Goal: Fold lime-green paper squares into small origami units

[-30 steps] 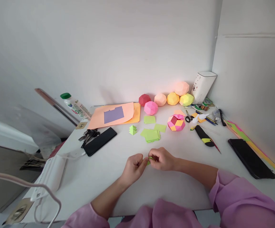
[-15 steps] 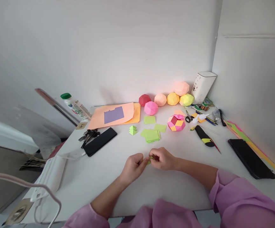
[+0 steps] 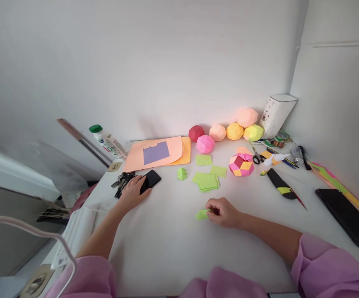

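My right hand point(image 3: 224, 212) is closed, pinching a small folded piece of light green paper point(image 3: 202, 215) just above the table. On the left, my left hand point(image 3: 133, 193) lies over a black phone point(image 3: 152, 181), its fingers and thumb apart on the phone. Beyond my right hand is a stack of green paper squares point(image 3: 208, 182), with single green squares point(image 3: 203, 160) around it. A small folded green paper unit point(image 3: 182, 174) stands to the left of the stack. To the right is a multicoloured paper ball point(image 3: 241, 164) with an opening in its top.
Several faceted paper balls point(image 3: 217, 132) line the wall. Orange paper sheets point(image 3: 176, 150) lie at back left, near a bottle point(image 3: 107, 142) and keys point(image 3: 123, 180). Scissors point(image 3: 256, 156), a black-and-yellow cutter point(image 3: 281, 184) and a black case point(image 3: 347, 217) are on the right. A power strip point(image 3: 73, 236) sits at left.
My left hand has let go of the green paper and moved left onto the phone. My right hand still holds the paper. The view has shifted slightly left.
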{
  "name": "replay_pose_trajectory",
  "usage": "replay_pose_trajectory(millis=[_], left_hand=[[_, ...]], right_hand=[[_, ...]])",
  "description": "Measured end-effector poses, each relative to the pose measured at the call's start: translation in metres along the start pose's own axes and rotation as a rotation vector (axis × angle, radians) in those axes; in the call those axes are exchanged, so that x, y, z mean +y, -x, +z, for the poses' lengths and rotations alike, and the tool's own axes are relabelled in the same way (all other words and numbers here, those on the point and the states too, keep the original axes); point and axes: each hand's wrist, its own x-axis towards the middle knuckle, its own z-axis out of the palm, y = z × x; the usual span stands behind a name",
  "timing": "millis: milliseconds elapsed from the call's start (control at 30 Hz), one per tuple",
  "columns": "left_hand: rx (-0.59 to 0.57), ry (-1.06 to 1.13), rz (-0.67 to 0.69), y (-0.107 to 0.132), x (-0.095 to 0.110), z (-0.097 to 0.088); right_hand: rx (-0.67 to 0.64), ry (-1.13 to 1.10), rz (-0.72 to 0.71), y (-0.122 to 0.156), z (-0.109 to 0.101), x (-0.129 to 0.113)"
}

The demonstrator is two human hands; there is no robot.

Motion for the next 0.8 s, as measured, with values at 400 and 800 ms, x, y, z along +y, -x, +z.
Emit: replay_pose_trajectory(millis=[400, 800], left_hand=[[0.216, 0.016, 0.138, 0.010, -0.009, 0.015], [0.390, 0.151, 0.227, 0.026, 0.033, 0.009]], right_hand=[[-0.071, -0.055, 0.075, -0.004, -0.007, -0.002], [-0.096, -0.060, 0.111, -0.005, -0.011, -0.005]])
